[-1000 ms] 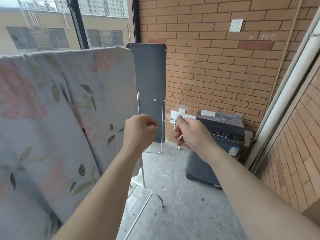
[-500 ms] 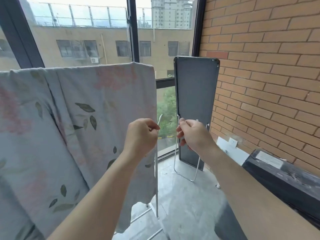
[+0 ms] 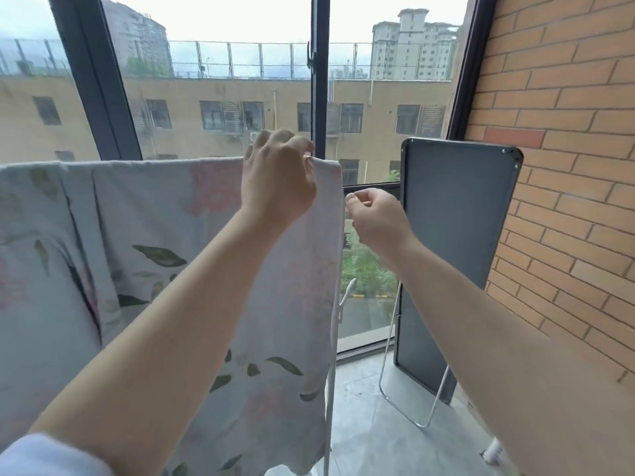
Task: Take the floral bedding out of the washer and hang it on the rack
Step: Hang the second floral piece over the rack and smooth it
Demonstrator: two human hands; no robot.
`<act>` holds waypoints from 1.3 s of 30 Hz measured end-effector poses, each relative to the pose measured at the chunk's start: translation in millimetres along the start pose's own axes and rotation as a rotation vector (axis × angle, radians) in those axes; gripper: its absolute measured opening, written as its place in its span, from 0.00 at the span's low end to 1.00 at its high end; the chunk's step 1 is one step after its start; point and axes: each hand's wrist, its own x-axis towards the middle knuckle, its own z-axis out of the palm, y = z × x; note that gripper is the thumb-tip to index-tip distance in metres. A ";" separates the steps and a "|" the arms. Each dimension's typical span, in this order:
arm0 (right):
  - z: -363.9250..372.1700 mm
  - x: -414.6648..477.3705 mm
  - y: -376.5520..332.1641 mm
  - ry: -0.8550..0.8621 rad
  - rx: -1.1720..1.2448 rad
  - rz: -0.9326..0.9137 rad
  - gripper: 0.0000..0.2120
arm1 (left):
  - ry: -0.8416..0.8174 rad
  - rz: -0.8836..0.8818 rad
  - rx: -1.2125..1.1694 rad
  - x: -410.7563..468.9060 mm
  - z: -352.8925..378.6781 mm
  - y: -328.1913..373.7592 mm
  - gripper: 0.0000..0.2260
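Note:
The floral bedding point(image 3: 144, 242), pale with pink flowers and green leaves, hangs draped over the top of the white rack point(image 3: 331, 359) and fills the left half of the view. My left hand point(image 3: 278, 173) is raised to the bedding's top right corner, fingers pinching the upper edge. My right hand point(image 3: 374, 221) is just right of the bedding's side edge, fingers curled; whether it pinches the cloth edge is unclear. The washer is out of view.
A dark grey folded board on a white wire frame point(image 3: 453, 255) leans against the brick wall point(image 3: 563, 166) at the right. Large dark-framed windows point(image 3: 319, 97) stand behind the rack. Grey concrete floor point(image 3: 378, 438) shows at lower right.
The view has tilted up from the washer to the window. My left hand rose from chest height to the bedding's top corner; my right hand moved close to its side edge.

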 end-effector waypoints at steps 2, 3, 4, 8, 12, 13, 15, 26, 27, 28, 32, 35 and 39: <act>2.3 22.2 -4.2 0.041 0.014 -0.007 0.09 | -0.007 0.005 0.084 14.5 11.4 -5.4 0.13; 3.9 32.9 -5.7 0.050 0.026 -0.009 0.10 | -0.033 -0.005 0.120 19.2 17.9 -8.1 0.14; 5.7 41.5 -6.7 0.048 0.032 -0.012 0.11 | -0.063 -0.016 0.153 21.4 23.4 -11.1 0.15; 15.6 65.1 -2.2 -0.011 0.063 -0.055 0.12 | -0.080 -0.040 0.252 22.5 37.2 -18.0 0.17; 13.7 72.7 2.5 -0.030 0.180 -0.155 0.08 | -0.027 -0.155 0.202 28.9 37.8 -7.8 0.15; 9.0 75.1 2.4 -0.061 0.191 -0.170 0.09 | -0.022 -0.181 0.187 32.3 40.4 -0.6 0.15; -0.6 79.7 -0.4 -0.130 0.232 -0.155 0.10 | -0.030 -0.200 0.164 39.3 46.5 13.0 0.15; -97.0 116.7 25.0 -0.019 0.621 -0.064 0.10 | -0.013 -0.108 -0.077 78.9 104.9 115.5 0.13; -105.8 118.7 32.4 -0.023 0.643 -0.040 0.10 | -0.028 -0.102 -0.081 80.6 114.3 123.7 0.13; -113.3 119.9 38.7 -0.041 0.696 -0.013 0.10 | -0.043 -0.096 -0.079 82.0 122.5 129.1 0.13; -139.8 126.7 63.7 -0.163 0.915 0.039 0.11 | -0.069 -0.078 -0.087 89.2 152.0 149.0 0.14; -148.2 133.9 82.0 -0.196 0.980 0.043 0.12 | -0.081 -0.083 -0.075 92.9 172.4 162.5 0.13; -154.2 135.4 107.9 -0.278 1.105 0.088 0.17 | -0.107 -0.058 -0.072 89.7 195.3 173.5 0.13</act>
